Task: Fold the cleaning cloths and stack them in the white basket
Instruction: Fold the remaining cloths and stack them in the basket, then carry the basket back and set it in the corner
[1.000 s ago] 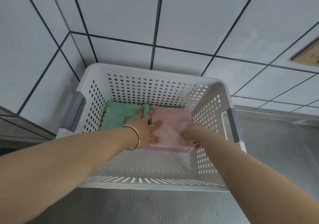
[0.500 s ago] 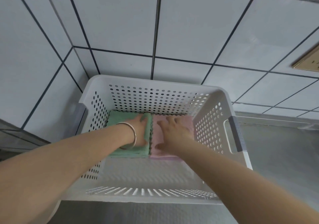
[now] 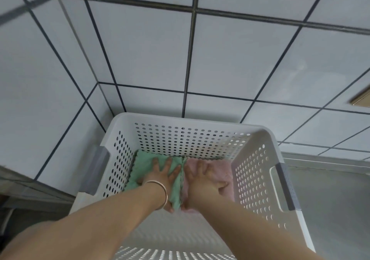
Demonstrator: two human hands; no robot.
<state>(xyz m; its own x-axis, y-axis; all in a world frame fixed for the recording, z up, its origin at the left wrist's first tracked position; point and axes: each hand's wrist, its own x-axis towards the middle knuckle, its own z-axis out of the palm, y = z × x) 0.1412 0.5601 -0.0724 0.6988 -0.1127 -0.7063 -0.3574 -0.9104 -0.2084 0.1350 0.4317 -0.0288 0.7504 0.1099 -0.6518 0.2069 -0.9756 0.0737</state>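
A white perforated basket (image 3: pixel 188 122) stands against the tiled wall. Two folded cloths lie side by side on its floor at the far end. The green cloth (image 3: pixel 143 164) is on the left, the pink cloth (image 3: pixel 221 171) on the right. My left hand (image 3: pixel 162 176), with a bangle on the wrist, lies flat on the green cloth with its fingers spread. My right hand (image 3: pixel 200 179) presses flat on the pink cloth, fingers apart. Neither hand grips anything. The near part of each cloth is hidden by my hands.
The basket sits on a steel counter (image 3: pixel 330 199) in a corner of white tiled walls (image 3: pixel 230 59). Grey handles (image 3: pixel 285 185) sit on both basket sides. A brass-coloured wall plate (image 3: pixel 361 97) shows at the right edge.
Both hands slid further into the basket and flattened onto the cloths. The view tilted up, so the basket now sits lower in the frame.
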